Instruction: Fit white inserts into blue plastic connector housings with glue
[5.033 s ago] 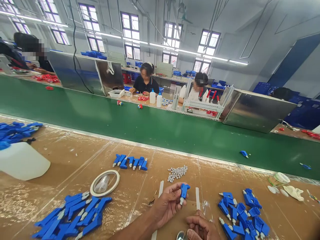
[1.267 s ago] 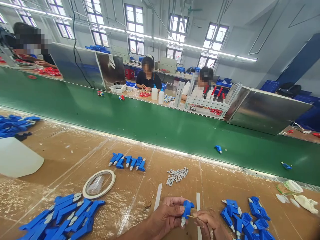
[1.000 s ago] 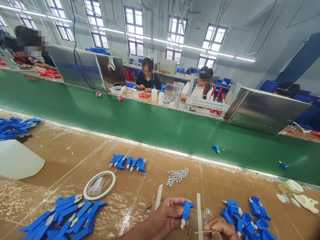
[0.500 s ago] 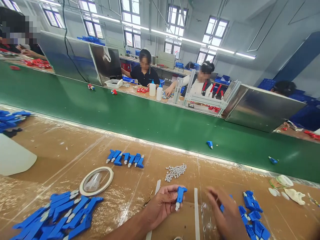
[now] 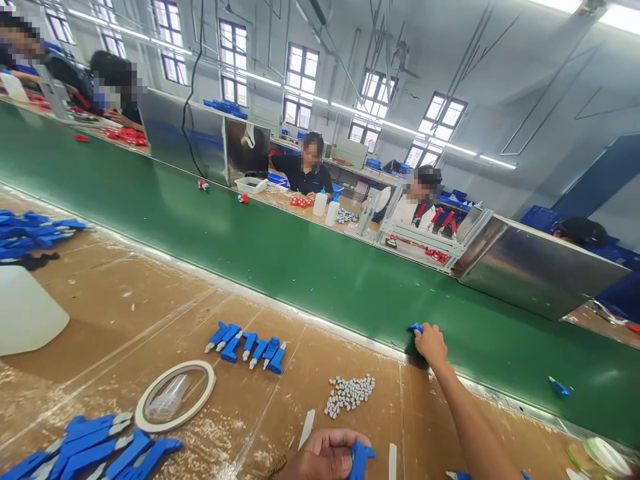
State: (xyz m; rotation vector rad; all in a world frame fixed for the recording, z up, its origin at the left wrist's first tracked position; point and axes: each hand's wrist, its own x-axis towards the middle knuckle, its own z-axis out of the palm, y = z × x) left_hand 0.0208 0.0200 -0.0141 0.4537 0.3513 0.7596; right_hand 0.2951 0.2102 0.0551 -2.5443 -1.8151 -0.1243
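Note:
Near the bottom edge, my left hand (image 5: 323,457) is closed around a blue plastic part (image 5: 358,460), whose lower end is cut off by the frame. My right hand (image 5: 431,343) reaches out over the green belt (image 5: 310,280), fingers closed on another small blue plastic part (image 5: 415,327). Between the hands and the belt lies a heap of small grey-white pieces (image 5: 350,393) on the brown table. To the left of it, several blue parts with whitish tips (image 5: 249,345) sit in a row.
A tape ring (image 5: 213,383) surrounds a clear plastic cup (image 5: 169,399). More blue parts (image 5: 87,437) pile up at lower left, others (image 5: 30,233) behind a white container (image 5: 30,310). Another blue part (image 5: 560,387) lies on the belt. Co-workers sit across it.
My right hand has moved from above the table at lower right forward to the belt, onto the blue part there. My left hand still holds its part, now lower in view. The view has shifted.

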